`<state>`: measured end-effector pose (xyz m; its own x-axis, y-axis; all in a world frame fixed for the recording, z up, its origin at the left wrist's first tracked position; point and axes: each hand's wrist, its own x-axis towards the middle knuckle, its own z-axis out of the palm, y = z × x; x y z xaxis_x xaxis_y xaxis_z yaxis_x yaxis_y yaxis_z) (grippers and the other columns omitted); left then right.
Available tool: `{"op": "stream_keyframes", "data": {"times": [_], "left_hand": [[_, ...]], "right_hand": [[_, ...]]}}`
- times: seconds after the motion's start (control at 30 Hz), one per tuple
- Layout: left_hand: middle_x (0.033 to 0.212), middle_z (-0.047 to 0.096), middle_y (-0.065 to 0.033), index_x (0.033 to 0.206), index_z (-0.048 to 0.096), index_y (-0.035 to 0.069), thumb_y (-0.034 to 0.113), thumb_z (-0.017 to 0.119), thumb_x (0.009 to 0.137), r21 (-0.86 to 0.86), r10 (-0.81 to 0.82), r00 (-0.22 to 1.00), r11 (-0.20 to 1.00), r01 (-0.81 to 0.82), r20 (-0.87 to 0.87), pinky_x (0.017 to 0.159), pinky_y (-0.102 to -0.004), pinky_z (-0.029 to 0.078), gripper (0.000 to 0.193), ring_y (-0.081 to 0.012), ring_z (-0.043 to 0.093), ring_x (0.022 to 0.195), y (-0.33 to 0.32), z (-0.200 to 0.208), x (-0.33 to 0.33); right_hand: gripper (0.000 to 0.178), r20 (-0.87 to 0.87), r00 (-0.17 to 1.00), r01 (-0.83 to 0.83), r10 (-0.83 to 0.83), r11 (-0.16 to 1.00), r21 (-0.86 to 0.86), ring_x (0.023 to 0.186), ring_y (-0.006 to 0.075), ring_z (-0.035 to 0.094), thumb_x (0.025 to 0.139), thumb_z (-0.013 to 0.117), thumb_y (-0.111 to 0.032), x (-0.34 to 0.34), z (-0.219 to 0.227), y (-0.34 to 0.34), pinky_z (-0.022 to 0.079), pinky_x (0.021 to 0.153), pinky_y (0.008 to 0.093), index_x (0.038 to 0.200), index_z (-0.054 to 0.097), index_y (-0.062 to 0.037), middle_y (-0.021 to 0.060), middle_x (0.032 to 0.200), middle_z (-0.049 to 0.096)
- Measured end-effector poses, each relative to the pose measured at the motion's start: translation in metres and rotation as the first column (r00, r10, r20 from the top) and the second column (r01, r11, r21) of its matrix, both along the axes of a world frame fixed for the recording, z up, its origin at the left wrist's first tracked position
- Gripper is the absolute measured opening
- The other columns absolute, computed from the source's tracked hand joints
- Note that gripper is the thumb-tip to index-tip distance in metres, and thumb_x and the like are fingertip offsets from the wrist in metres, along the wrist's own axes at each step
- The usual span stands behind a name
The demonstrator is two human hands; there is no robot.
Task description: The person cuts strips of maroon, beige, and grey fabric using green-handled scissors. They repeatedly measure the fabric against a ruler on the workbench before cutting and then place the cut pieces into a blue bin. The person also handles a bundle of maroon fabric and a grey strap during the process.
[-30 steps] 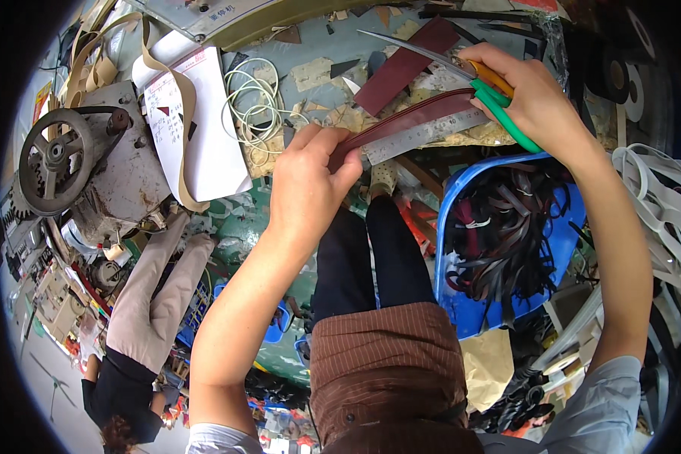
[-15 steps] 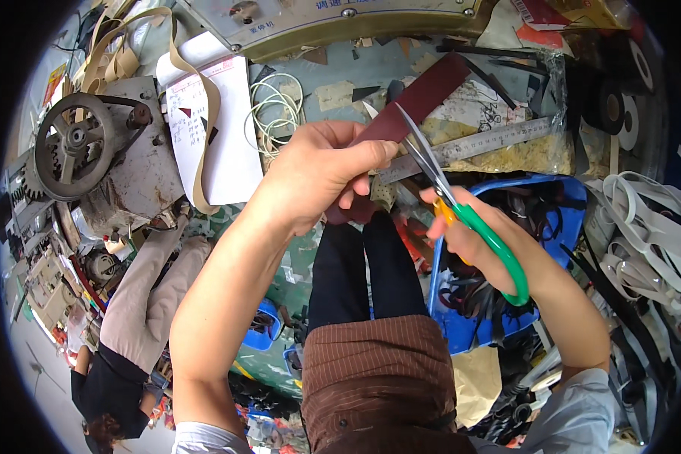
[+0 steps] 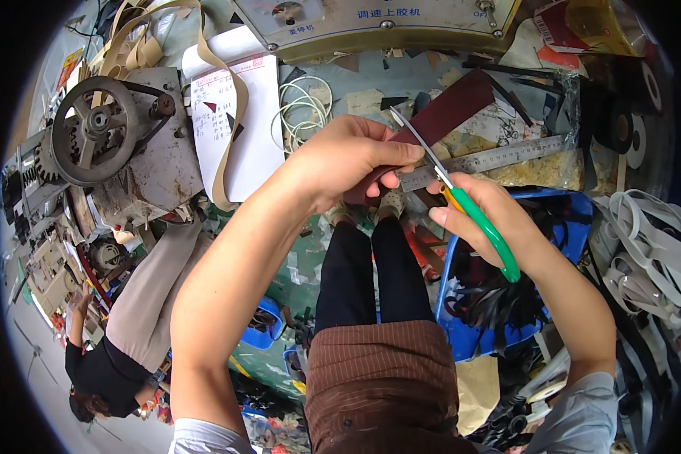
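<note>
Nearest, above the brown pinstriped apron (image 3: 382, 371), the two bare forearms reach forward to hands that are almost meeting. The left hand (image 3: 356, 159) pinches a maroon strip (image 3: 365, 189) between thumb and fingers, one end hanging beneath the palm, just above the near edge of the tabletop (image 3: 349, 76). The right hand (image 3: 480, 216) is wrapped round the green and orange handles of the scissors (image 3: 483, 221), whose blades point forward and left, right beside the left thumb. A second ago the strip lay along the steel ruler (image 3: 507, 153) and the scissors were held out to the right; now the strip is off the ruler and the blades have come to the left hand. That puts edge and material together, so the work seems to have passed from measuring to cutting, though whether the blades have bitten cannot be told. A maroon band (image 3: 455, 108) stretches beyond the blades; whether it belongs to the held strip or lies behind it is unclear. Below the ruler sits a blue bin (image 3: 461, 337) of dark strips. Farther off lie a looped pale cord (image 3: 305, 105) and a notepad (image 3: 261, 140), with a handwheel machine (image 3: 98, 119) to the left and a control panel (image 3: 431, 19) beyond.
</note>
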<state>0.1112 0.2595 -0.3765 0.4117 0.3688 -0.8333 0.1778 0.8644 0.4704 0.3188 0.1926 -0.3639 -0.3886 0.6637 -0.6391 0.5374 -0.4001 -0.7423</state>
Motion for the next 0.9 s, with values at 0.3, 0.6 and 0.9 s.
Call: {"op": "stream_keyframes", "data": {"times": [0.3, 0.6, 0.9], "left_hand": [[0.071, 0.061, -0.0019, 0.086, 0.061, -0.001, 0.017, 0.066, 0.085, -0.109, 0.123, 0.991, 0.987, -0.117, 0.052, 0.042, -0.0140, 0.038, 0.019, -0.0026, 0.050, 0.050, -0.009, -0.019, -0.006], [0.070, 0.058, -0.0031, 0.146, 0.004, 0.009, 0.002, 0.072, 0.076, 0.481, -0.063, 0.997, 0.873, 0.081, -0.054, 0.043, -0.0186, 0.041, 0.098, -0.0087, 0.057, 0.054, -0.058, 0.048, 0.022], [0.072, 0.061, -0.0021, 0.100, 0.057, 0.001, 0.012, 0.067, 0.083, 0.198, -0.401, 0.908, 0.886, 0.419, -0.124, 0.042, -0.0191, 0.042, 0.023, -0.0055, 0.056, 0.051, -0.019, 0.035, -0.019]], "right_hand": [[0.014, -0.069, 0.976, 0.199, -0.205, 0.976, -0.088, 0.059, 0.0125, 0.055, 0.083, 0.063, -0.013, -0.006, -0.019, -0.017, 0.044, 0.057, 0.0278, 0.087, 0.058, 0.0000, 0.0051, 0.064, 0.057], [0.038, -0.356, 0.878, 0.279, -0.320, 0.947, -0.161, 0.067, 0.0063, 0.055, 0.078, 0.066, -0.005, 0.009, 0.039, 0.017, 0.044, 0.058, 0.0191, 0.112, 0.051, -0.0045, 0.0007, 0.081, 0.058], [0.051, -0.074, 0.996, 0.061, -0.045, 0.971, 0.232, 0.076, 0.0131, 0.054, 0.067, 0.066, -0.009, 0.072, 0.021, 0.062, 0.044, 0.071, 0.0263, 0.116, 0.051, -0.0075, 0.0025, 0.080, 0.055]]}}
